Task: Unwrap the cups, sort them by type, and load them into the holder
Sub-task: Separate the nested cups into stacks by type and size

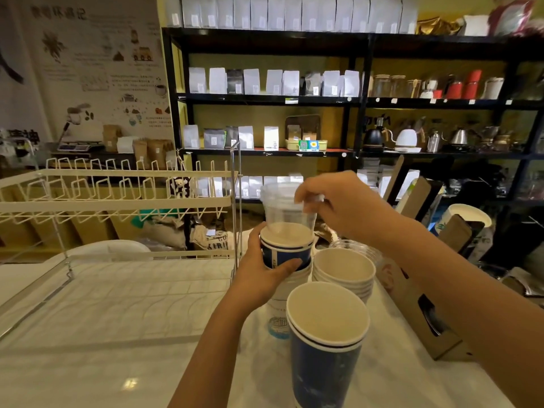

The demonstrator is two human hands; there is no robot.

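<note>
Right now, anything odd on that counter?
Yes: a clear plastic cup sits nested in the blue paper cup stack, types mixed. Left hand grips the stack; right hand pinches the clear cup's rim.

A white marbled counter (123, 334) is seen carrying everything; a white wire rack (117, 201) is stood on it, out beyond the knuckles of the left hand (265, 269); a stack of blue paper cups (326, 343) is set on it below that hand's fingertips (294, 264); a stack of white paper cups (343, 272) is placed just beside those fingertips, beneath the right hand (338, 207); a brown cardboard box (435, 334) is laid under the right forearm.
</note>
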